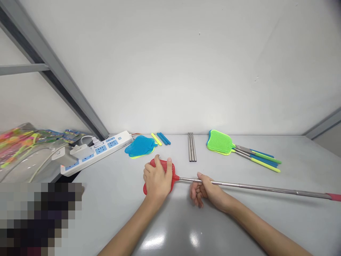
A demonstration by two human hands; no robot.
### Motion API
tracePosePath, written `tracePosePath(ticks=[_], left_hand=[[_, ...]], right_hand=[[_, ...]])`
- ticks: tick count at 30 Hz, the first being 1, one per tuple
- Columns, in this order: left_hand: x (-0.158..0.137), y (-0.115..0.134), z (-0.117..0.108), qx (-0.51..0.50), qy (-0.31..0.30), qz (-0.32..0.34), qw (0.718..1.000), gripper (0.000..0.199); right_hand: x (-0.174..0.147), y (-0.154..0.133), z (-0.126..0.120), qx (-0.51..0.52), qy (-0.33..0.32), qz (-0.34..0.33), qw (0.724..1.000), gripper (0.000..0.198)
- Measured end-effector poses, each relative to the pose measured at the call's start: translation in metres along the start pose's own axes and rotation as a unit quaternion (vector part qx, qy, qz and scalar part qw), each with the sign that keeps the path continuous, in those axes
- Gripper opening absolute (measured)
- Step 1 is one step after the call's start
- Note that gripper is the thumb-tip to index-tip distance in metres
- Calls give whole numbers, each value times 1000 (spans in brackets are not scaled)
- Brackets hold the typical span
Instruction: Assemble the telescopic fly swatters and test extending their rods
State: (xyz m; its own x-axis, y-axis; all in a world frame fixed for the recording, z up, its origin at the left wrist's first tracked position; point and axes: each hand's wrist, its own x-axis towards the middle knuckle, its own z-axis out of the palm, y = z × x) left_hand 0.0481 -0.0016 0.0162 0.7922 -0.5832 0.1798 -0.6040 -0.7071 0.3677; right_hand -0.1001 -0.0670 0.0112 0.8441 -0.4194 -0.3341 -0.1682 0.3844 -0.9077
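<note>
A red fly swatter (176, 177) with a long, drawn-out telescopic metal rod (253, 186) stretches across the table toward the right edge of the view. Over its perforated red head lies my left hand (158, 177), closed on it and covering much of it. Near the head end of the rod is my right hand (206, 192), its thumb across the metal and its other fingers loosely curled below. The red grip (334, 197) is cut off at the right edge of the view.
Behind my hands lie loose blue swatter heads (141, 145) over a yellow one, short coloured handle sleeves (163, 138) and metal rods (191, 147). Assembled swatters (221, 143) are stacked at right. A power strip (101, 151) with plugs and plastic-bagged items (18, 149) stand left.
</note>
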Motion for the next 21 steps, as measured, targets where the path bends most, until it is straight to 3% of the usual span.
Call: tracePosePath(ticks=[21], left_hand=[[-6, 5, -4, -13, 14, 13, 1000, 66]], right_hand=[[3, 7, 0, -18, -20, -27, 999, 62]])
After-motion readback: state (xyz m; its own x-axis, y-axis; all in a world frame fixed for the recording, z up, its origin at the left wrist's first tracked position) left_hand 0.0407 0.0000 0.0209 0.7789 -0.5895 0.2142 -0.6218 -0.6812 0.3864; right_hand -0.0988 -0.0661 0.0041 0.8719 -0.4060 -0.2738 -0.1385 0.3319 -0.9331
